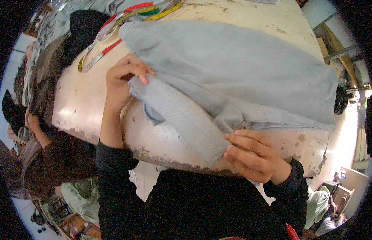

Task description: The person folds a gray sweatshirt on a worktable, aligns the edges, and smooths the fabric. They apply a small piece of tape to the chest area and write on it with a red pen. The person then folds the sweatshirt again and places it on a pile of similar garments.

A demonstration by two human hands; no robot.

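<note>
Light grey trousers or a similar garment point(234, 60) lie across a worn table. Its elasticated waistband point(186, 114) is stretched slantwise near the table's front edge. My left hand point(127, 72) pinches the band's upper left end between thumb and fingers. At its lower right end, my right hand point(255, 153) grips the band with the fingertips. Below the band, near my left hand, hangs a small folded flap of grey cloth point(154, 115). The garment's body spreads beyond both hands towards the right.
Tape measures point(111, 46) in red, white and yellow lie with a roll of tape point(106, 33) at the upper left. A co-worker in dark clothing point(60, 159) is at the left, beside dark cloth point(87, 30). The table's front edge point(174, 165) is chipped.
</note>
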